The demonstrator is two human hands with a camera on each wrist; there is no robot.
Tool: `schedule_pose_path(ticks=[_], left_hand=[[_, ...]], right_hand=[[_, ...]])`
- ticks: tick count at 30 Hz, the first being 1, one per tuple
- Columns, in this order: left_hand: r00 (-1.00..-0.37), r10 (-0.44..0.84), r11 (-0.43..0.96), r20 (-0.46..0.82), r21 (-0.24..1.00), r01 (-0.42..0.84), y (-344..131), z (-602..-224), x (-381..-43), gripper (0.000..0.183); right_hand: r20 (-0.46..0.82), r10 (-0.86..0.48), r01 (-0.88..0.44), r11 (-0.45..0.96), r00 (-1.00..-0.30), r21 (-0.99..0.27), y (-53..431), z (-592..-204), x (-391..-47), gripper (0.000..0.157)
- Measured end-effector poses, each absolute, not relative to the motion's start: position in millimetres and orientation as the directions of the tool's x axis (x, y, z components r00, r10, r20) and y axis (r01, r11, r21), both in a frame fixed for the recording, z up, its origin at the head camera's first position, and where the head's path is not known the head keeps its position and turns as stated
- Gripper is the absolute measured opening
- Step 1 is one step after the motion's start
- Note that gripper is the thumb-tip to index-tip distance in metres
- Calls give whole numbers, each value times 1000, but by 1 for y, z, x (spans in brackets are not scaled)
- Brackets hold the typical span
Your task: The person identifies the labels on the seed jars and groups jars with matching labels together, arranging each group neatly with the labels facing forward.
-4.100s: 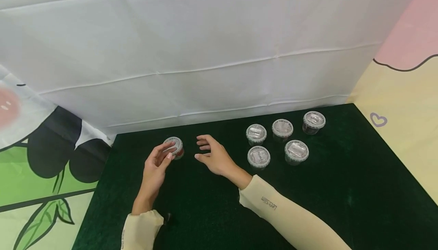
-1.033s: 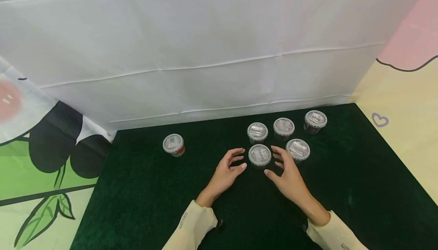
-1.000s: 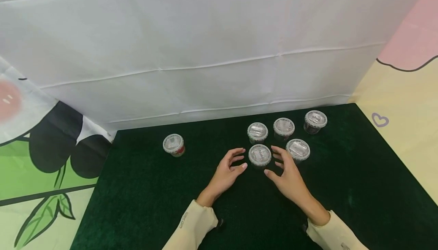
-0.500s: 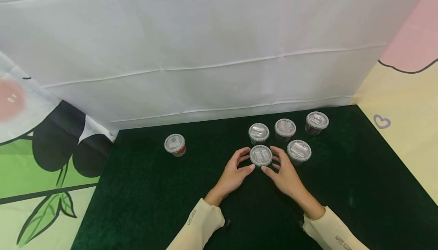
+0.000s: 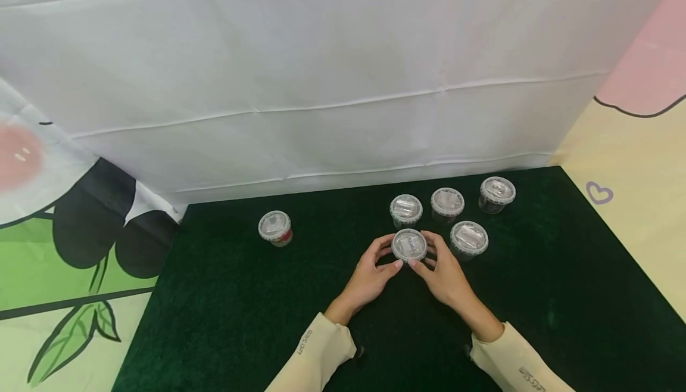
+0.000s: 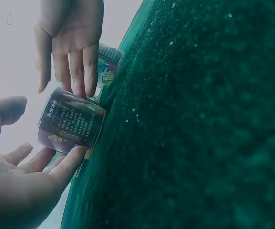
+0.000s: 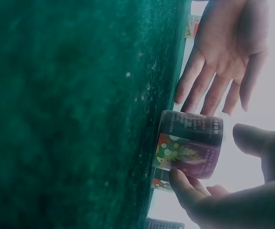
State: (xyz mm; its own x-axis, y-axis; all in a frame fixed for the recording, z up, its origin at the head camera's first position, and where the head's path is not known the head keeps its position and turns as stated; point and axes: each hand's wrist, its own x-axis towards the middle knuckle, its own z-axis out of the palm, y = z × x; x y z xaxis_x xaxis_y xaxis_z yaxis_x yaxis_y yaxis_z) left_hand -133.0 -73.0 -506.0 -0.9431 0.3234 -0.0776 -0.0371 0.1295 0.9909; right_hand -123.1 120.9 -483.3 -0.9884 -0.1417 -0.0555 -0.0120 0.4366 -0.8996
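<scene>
A small lidded plastic tub (image 5: 409, 244) stands upright on the dark green table, its pale lid facing up. My left hand (image 5: 370, 273) wraps its left side and my right hand (image 5: 443, 276) its right side, both thumbs at the lid's near edge. In the left wrist view, the tub (image 6: 73, 117) shows a dark label with white print; the left fingers (image 6: 68, 167) lie along its wall. From the right wrist view, the tub (image 7: 189, 143) has a green and purple printed side, with right fingertips (image 7: 180, 179) against it.
Several similar lidded tubs stand close by: one (image 5: 405, 210) right behind, one (image 5: 447, 203) behind to the right, one (image 5: 468, 238) beside the right hand, one (image 5: 496, 193) farther back. Another tub (image 5: 276, 227) stands alone at left. A white cloth wall (image 5: 321, 82) borders the green table (image 5: 241, 314).
Both hands have moved from the lone tub at left over to the front tub of the group. In the last second they have come in from both sides onto it.
</scene>
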Motion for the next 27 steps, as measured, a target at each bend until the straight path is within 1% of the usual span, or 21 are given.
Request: schedule_pose_path(ticks=[14,18,23,27], left_hand=[[-952,289,163,-103,985,-58,-74,-501,-129,49],[-960,269,164,-75,986,-31,-78,-498,-127,44],[-966,256,170,-47,985,-2,-82,-495,-125,42],[-965,259,174,-49,985,-3,-86,-492,-126,42]], right_hand=[[-56,-169,-21,426,-984,-905,123,-481,-122,64],[-41,-185,-39,410,-982,-911,123,-479,-119,63],[-14,-228,-73,367,-974,-927,123,-474,-115,61],[-33,-275,-63,334,-961,-941,122,-470,-112,61]])
